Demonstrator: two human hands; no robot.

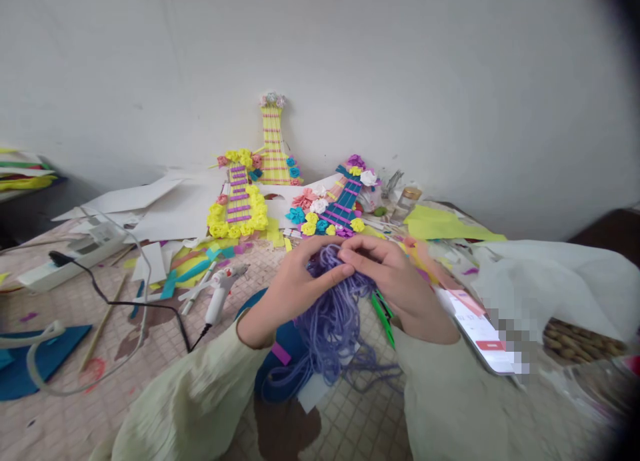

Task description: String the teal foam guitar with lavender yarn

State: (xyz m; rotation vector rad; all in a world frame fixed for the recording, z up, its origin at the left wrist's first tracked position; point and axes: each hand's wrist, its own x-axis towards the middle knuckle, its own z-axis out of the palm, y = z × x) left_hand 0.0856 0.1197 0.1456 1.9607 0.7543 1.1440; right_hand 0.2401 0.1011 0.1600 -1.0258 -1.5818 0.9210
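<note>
A bundle of purple yarn (330,321) hangs between both hands at the table's middle. My left hand (295,284) is closed on the bundle's upper part, thumb lying across the strands. My right hand (400,281) pinches the same yarn at the top, fingers curled, touching the left hand. Loose strands trail down over a blue felt piece (273,374). A green-handled tool (384,318) lies just under my right hand.
A white glue gun (220,294) with a black cord lies to the left, beside a power strip (75,254). Three paper guitar crafts (240,198) lean on the wall behind. A phone (483,334) and a white bag (550,281) are on the right.
</note>
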